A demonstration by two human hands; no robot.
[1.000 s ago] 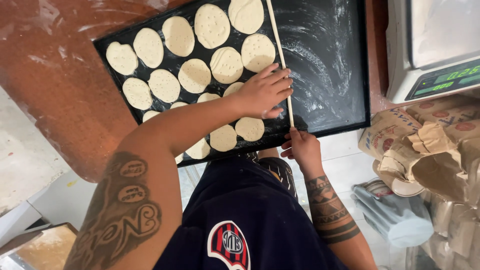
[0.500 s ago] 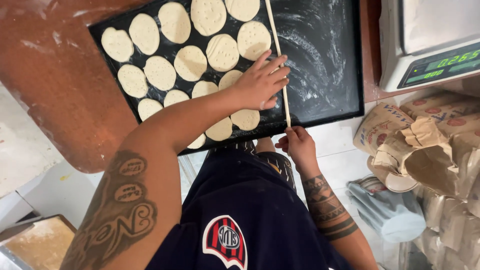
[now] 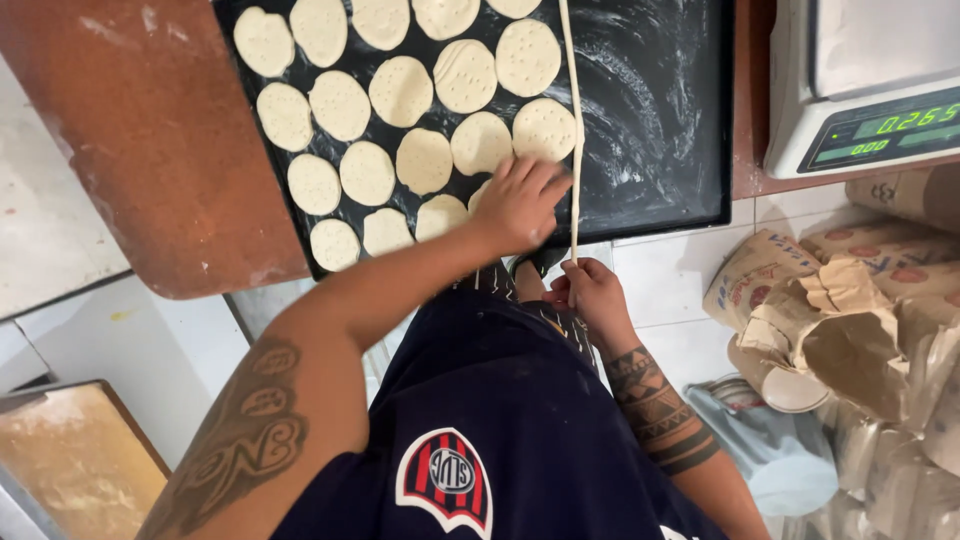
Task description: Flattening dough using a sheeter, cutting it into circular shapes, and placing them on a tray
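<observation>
at frame centre, the thin pale wooden stick (image 3: 571, 130) is pinched by the right hand (image 3: 590, 292); the left hand (image 3: 520, 202), fingers spread, is best pressed lightly on the round flat dough discs (image 3: 424, 160) on the black floured tray (image 3: 660, 120).

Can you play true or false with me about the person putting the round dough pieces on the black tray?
1. The left hand rests on the dough rounds at the near edge of the black tray. True.
2. The right hand holds a rolling pin. False: it pinches the near end of a thin stick that lies across the tray.
3. Dough rounds fill the whole tray. False: the part to the right of the stick is bare and floury.
4. A scale sits to the right of the tray. True.
5. The paper bags are on the tray. False: they are lower right, off the tray.
</observation>
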